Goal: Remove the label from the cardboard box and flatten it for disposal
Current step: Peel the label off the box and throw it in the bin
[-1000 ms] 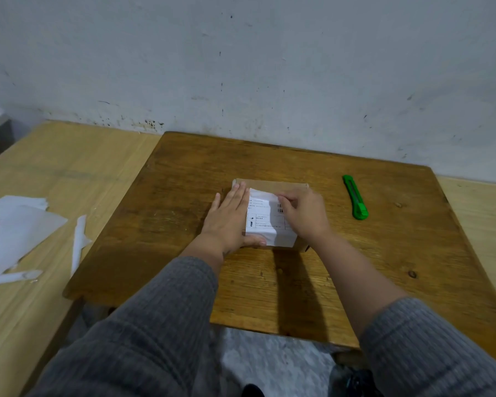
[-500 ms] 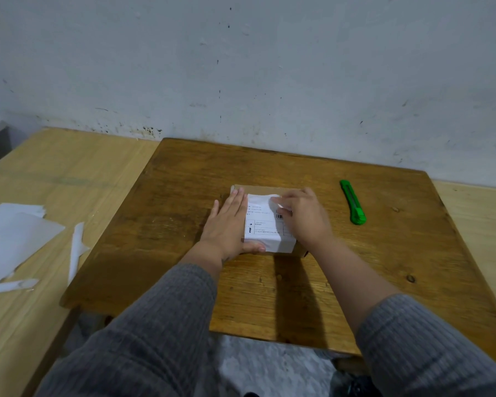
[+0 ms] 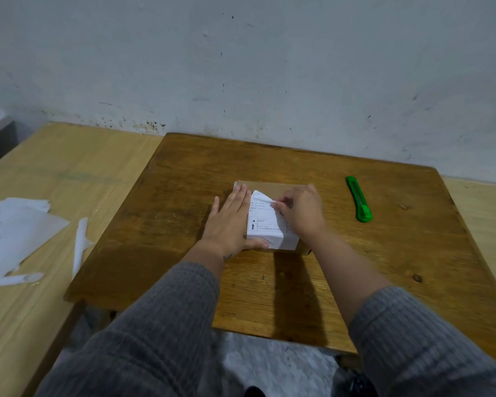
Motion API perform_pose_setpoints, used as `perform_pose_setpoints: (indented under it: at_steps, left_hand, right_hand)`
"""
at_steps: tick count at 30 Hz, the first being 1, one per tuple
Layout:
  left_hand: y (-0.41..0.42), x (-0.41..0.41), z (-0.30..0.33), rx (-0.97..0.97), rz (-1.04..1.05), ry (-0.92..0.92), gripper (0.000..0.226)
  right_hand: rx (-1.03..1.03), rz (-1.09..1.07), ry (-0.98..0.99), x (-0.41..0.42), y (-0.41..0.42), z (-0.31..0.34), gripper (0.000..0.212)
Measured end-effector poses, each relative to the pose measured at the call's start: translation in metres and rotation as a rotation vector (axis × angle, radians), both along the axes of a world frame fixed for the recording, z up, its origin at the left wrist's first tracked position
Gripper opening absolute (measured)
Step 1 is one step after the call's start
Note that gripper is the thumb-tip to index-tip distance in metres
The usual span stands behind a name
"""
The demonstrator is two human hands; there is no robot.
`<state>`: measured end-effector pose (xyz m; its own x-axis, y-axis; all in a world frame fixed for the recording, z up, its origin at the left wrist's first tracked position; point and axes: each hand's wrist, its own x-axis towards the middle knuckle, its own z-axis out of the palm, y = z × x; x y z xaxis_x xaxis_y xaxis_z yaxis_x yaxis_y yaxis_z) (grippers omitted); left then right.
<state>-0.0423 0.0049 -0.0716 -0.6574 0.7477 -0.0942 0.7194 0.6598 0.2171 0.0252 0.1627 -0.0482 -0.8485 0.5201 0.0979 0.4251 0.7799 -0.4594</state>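
Bottom of frame: two grey ribbed knit sleeves reach up from both lower corners, speckled floor showing between them. Above them the near edge of a dark worn wooden table, square top, scratched grain, a knot at right; bare wood in front of the box and to both sides.

Centre of frame: small brown cardboard box, flat matte top, sitting mid-table. Left hand lies flat and spread on the box's left part, fingers pointing up-frame, thumb pressed along the near edge against the label. White paper label with small black print covers the top and folds over the near face; its far corner is lifted and curled off the cardboard. Right hand is closed in a pinch on that lifted corner, knuckles bent.

Right of the box, well apart: green plastic box cutter, long and narrow, lying roughly up-frame; clear wood around it.

Left of frame: paler smooth wooden surface holding loose white paper sheets and thin strips.

Top of frame: grey-white painted wall, scuffed, dark specks near the table line
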Motion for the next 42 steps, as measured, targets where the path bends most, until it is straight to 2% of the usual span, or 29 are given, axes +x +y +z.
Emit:
perform_pose_setpoints:
  at_steps: [11, 15, 19, 25, 30, 34, 37, 42]
  left_hand:
    - [-0.001, 0.001, 0.000, -0.023, -0.001, 0.041, 0.125]
    - [0.000, 0.001, 0.002, -0.034, 0.001, 0.051, 0.124]
    - [0.000, 0.001, 0.003, -0.051, -0.005, 0.047, 0.125]
    - [0.001, 0.000, 0.005, -0.074, -0.033, 0.073, 0.126]
    - [-0.003, 0.005, 0.005, -0.003, -0.008, 0.062, 0.127]
    - [-0.012, 0.012, 0.004, 0.018, -0.011, 0.115, 0.117]
    - [-0.021, 0.014, 0.001, -0.016, -0.034, 0.148, 0.105]
    - [-0.025, 0.016, 0.002, -0.053, -0.049, 0.187, 0.087]
  right_hand:
    - [-0.019, 0.056, 0.178, 0.015, -0.006, 0.005, 0.012]
    - [0.048, 0.137, 0.119, 0.019, -0.002, 0.005, 0.015]
    - [0.026, 0.077, 0.132, 0.025, -0.007, 0.005, 0.017]
    - [0.111, -0.065, 0.135, 0.027, 0.003, 0.018, 0.027]
    - [0.144, 0.142, 0.077, 0.020, 0.003, 0.028, 0.023]
    - [0.094, 0.201, 0.096, 0.014, -0.006, 0.017, 0.025]
    - [0.161, 0.214, 0.082, 0.010, -0.010, 0.012, 0.034]
    - [0.185, 0.201, 0.080, 0.004, -0.012, 0.013, 0.029]
